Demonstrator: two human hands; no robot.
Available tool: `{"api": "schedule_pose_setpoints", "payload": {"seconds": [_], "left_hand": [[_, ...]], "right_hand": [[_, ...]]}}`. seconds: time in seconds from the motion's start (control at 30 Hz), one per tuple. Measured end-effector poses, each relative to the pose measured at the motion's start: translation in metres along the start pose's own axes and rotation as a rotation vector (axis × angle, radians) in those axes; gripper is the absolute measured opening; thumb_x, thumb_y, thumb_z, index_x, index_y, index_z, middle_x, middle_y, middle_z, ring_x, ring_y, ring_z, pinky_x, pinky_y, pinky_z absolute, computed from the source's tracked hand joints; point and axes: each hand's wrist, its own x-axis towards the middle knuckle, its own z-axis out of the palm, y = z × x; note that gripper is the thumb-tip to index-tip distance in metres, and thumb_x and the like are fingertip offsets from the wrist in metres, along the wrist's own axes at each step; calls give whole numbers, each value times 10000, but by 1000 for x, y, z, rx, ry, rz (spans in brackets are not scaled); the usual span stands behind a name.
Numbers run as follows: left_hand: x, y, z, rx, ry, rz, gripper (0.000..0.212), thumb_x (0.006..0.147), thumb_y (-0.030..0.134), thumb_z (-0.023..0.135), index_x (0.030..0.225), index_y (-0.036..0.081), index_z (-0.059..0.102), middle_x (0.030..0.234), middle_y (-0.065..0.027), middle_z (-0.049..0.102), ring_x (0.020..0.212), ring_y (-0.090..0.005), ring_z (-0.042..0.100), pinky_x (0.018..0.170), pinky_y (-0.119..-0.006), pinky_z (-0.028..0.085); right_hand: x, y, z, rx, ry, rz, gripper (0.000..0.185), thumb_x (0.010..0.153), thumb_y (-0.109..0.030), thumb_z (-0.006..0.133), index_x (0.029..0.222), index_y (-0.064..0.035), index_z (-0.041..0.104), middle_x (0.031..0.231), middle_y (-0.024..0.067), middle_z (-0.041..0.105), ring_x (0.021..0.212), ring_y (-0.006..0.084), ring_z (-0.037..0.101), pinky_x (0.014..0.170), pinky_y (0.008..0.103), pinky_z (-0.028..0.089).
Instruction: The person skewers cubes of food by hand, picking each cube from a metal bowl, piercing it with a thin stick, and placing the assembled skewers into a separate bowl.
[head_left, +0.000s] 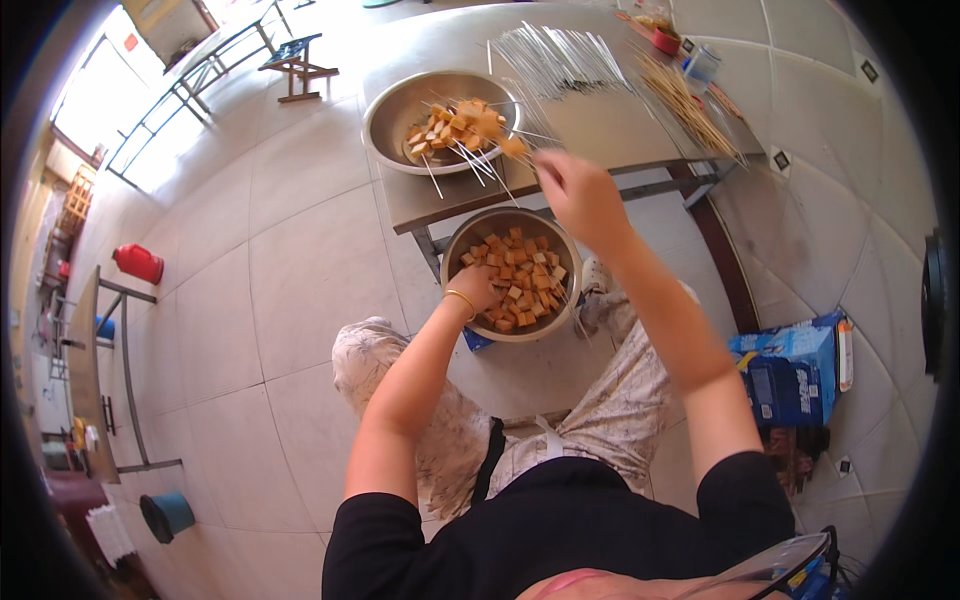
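My right hand (576, 191) is closed on a skewer at the table's front edge. Blurred orange-brown cubes (514, 146) are threaded on that skewer, over the rim of a steel bowl (386, 142). Inside this bowl lie several loaded skewers (442, 135), their thin ends sticking out over the rim. Between my knees stands a second steel bowl (457, 251), full of loose orange-brown cubes (529, 289), possibly tofu. My left hand (476, 289), with a yellow bangle on the wrist, reaches in at its left side; its fingertips are partly hidden among the cubes.
Thin metal skewers (559, 60) are spread on the metal table (600, 127). Bamboo sticks (682, 105), a clear jar (703, 66) and red tape (666, 40) lie farther right. Blue boxes (795, 367) stand by the tiled wall. Leftward are a folding stool (298, 67) and a blue bucket (169, 516).
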Motion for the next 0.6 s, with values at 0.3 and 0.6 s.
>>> {"api": "schedule_pose_setpoints", "payload": {"seconds": [0.3,0.6], "left_hand": [[12,-33,12,-38,129,-99,300,715,196,660,986,70,637,1030,-166,604,974,-332,572,832,-400,470],[18,-27,28,37,113,-103,282,752,163,619,1017,67,616,1050,-168,608,987,-338,569,851,-406,465]], "right_hand": [[34,5,27,-151,97,-298,117,817,-48,546,924,-30,591,831,136,618,775,318,594,667,402,484],[-156,65,40,-92,-271,365,138,836,-155,567,912,-43,587,864,129,596,814,325,585,689,404,478]]}}
